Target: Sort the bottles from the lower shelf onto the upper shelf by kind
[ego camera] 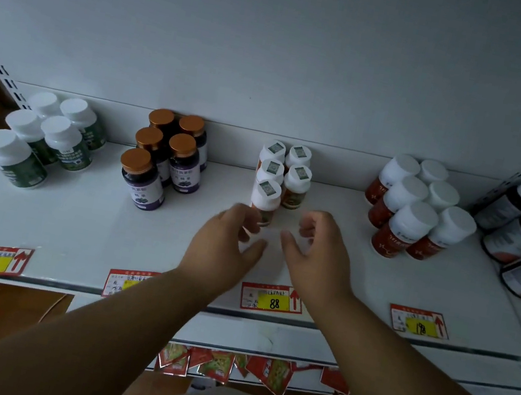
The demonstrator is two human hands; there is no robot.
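At twelve o'clock on the upper shelf (78, 235), our left hand (226, 243) and right hand (315, 252) hover loosely curled and empty beside the front bottle (265, 198), which we have lined up with its kind.

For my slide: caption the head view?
Both hands hover before orange-labelled bottles on a sorted shelf.

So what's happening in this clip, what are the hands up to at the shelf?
A person is arranging bottles on a white shelf, grouped by kind: green-label bottles, purple-label bottles with copper caps, small white-capped bottles and red-label bottles. Both hands hover by the front bottle of the small white-capped group. The left hand has its fingers loosely curled beside that bottle; the right hand is empty. Whether the left hand touches it is unclear.
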